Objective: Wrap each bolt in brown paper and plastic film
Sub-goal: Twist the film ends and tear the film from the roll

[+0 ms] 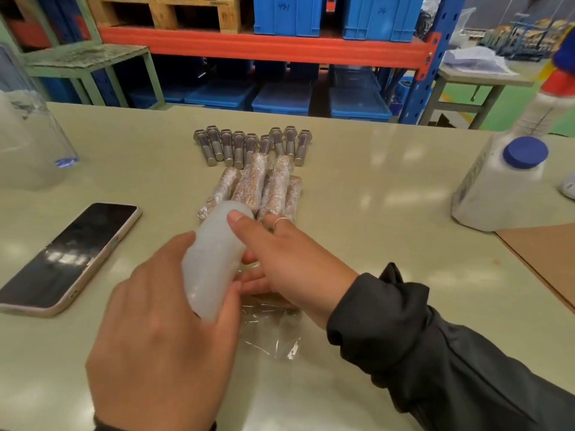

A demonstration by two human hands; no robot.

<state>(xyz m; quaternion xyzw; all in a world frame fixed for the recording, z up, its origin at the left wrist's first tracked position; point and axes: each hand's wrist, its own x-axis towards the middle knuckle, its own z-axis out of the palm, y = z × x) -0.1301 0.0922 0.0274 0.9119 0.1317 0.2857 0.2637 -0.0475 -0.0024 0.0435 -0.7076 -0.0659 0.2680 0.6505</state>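
My left hand (pixel 161 321) grips a whitish roll of plastic film (pixel 214 259), held upright and tilted above the table. Beside it, my right hand (pixel 289 262) holds a bolt in brown paper (pixel 267 301), mostly hidden under the palm, and its thumb touches the top of the roll. Clear film (pixel 273 337) trails from under this bolt toward me. Several wrapped bolts (pixel 258 188) lie side by side just beyond my hands. Behind them is a row of several bare steel bolts (pixel 252 144), heads away from me.
A phone (pixel 71 256) lies face up at the left. A clear plastic container (pixel 28 141) stands at the far left. A white bottle with a blue cap (pixel 504 181) stands at the right, with brown paper sheets (pixel 547 256) beside it. Shelving with blue crates (pixel 286 14) rises behind the table.
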